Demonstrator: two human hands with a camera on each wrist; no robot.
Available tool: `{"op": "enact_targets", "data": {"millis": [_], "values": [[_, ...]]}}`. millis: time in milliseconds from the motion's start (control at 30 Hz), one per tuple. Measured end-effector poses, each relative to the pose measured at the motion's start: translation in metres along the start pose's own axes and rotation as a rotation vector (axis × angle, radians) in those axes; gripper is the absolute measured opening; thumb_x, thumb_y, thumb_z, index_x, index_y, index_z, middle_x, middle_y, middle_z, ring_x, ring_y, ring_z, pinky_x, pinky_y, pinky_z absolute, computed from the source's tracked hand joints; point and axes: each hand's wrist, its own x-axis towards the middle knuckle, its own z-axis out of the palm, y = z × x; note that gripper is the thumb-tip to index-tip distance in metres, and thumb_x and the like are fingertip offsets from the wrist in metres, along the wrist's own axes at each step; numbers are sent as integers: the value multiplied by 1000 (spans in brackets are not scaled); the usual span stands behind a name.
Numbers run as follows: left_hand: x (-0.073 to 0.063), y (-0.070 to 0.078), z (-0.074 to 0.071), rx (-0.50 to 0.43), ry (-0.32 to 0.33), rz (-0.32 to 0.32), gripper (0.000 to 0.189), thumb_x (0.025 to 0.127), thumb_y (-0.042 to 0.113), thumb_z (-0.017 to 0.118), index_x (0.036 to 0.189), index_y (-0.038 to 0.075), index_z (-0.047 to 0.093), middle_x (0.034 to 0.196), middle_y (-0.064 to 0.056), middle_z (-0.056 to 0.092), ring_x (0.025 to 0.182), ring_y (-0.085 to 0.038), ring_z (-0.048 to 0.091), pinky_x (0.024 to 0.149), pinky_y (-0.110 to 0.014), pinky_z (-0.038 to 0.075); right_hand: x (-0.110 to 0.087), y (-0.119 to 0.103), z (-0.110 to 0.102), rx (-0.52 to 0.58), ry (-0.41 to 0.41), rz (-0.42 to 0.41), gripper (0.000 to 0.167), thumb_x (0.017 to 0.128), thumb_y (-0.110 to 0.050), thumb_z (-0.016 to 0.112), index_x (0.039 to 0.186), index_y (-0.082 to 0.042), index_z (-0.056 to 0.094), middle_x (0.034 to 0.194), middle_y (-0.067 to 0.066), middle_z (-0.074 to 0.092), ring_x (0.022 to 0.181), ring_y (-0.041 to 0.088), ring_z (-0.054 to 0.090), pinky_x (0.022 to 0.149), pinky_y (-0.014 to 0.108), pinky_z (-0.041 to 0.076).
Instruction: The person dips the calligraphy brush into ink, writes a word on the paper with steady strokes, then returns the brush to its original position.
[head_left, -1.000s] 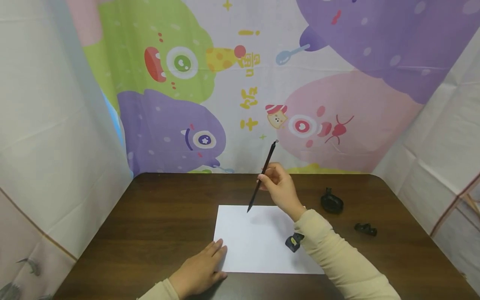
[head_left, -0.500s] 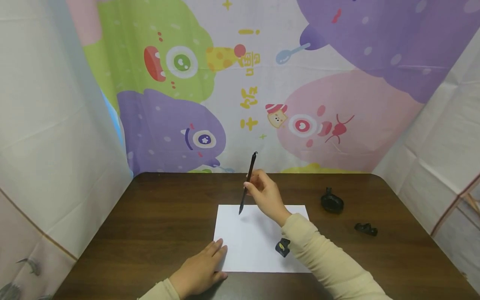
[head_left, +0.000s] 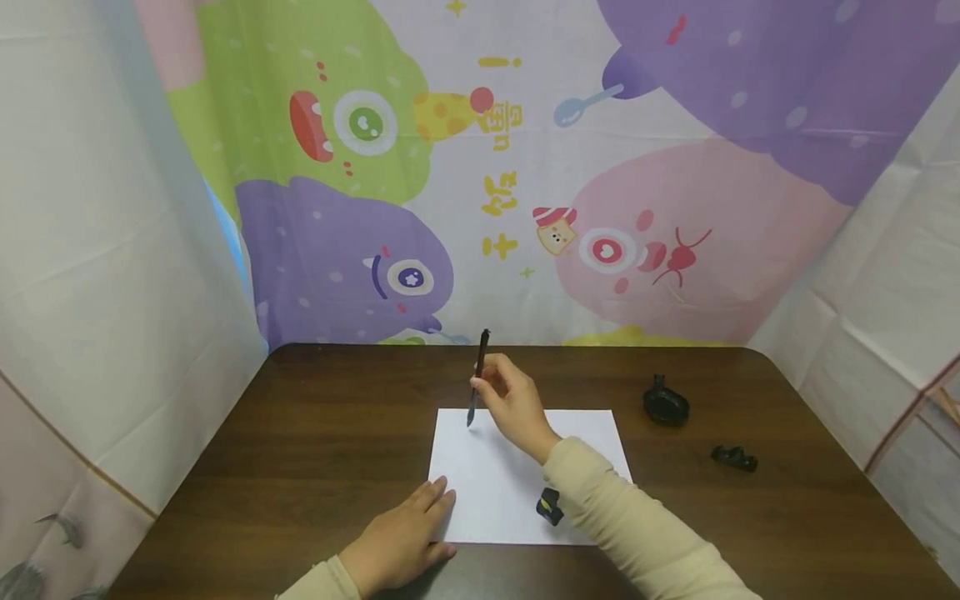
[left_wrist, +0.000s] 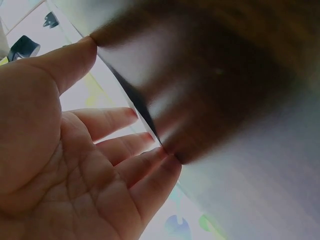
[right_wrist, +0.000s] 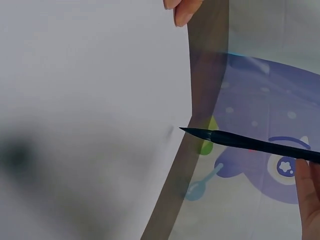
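The left hand (head_left: 401,533), fingers straight, holds nothing and touches the paper (head_left: 487,500) at its left edge; a light press should stop slips. The right hand (head_left: 513,408) pinches the brush (head_left: 482,354) over the paper's far left part. Its tip may be just above; small, soft moves seem best. I count one paper, one brush, one black stand (head_left: 734,457), one black dish (head_left: 666,407).

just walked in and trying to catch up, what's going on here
Someone's right hand holds a dark brush, its tip over the far left part of a white sheet of paper, apparently just short of touching it. The left hand rests at the paper's near left corner. A small black dish and a small black wavy piece lie to the right on the table.
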Motion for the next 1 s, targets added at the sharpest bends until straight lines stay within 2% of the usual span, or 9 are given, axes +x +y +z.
{"op": "enact_targets", "data": {"millis": [233,467,1000], "values": [[1,0,0,6,6,8,67,88,42,68,141,4,51,152,-18,43,138,-37,45,101,-55,47,-2,4,6,-18,5,5,16,92,-8,67,107,-4,62,89,10,67,87,21,69,75,28,58],[1,1,1,18,22,2,67,87,42,69,140,5,52,151,-18,45,137,-37,46,100,-54,48,-6,4,7,-17,-24,-6,16,92,-9,67,106,-8,61,88,8,67,86,19,68,74,25,58],[2,0,1,5,-7,-14,66,88,43,68,140,5,52,152,-17,44,138,-36,45,100,-56,47,-13,1,6,-37,-67,18,18,92,-11,67,109,-6,62,91,7,67,87,18,66,77,26,57]]}}
